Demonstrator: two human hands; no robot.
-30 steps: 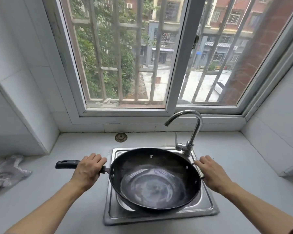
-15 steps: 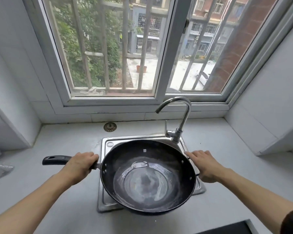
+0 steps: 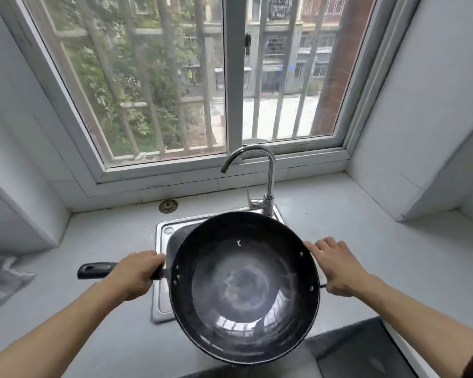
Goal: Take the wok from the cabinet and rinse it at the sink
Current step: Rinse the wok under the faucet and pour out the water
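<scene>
The wok (image 3: pixel 244 289) is held above the sink (image 3: pixel 163 236), its near edge reaching out past the sink's front rim over the counter (image 3: pixel 93 268). The left hand (image 3: pixel 133 274) has its fingers clenched round the long handle (image 3: pixel 96 270) close to the bowl; the right hand (image 3: pixel 336 267) grips the small loop handle on the opposite rim, fingers curled over it. The inside of the wok looks wet and shiny, with a pale sheen pooled at the bottom, though whether loose water lies there I cannot tell. The tap (image 3: pixel 257 170) stands behind the wok, spout turned left, and no stream shows from it. Risks from here, as I judge them: with the bowl partly over the counter, any tilt toward the near side would send leftover water onto the counter or the dark surface (image 3: pixel 352 347) at the bottom right instead of into the sink. A wet loop handle could slide in the right hand, dropping that side so the load swings on the left grip. Lifting the far rim carelessly could knock it against the tap base (image 3: pixel 266 204), which sits just beside it. A crumpled bag (image 3: pixel 3 279) lies well apart at the left.
</scene>
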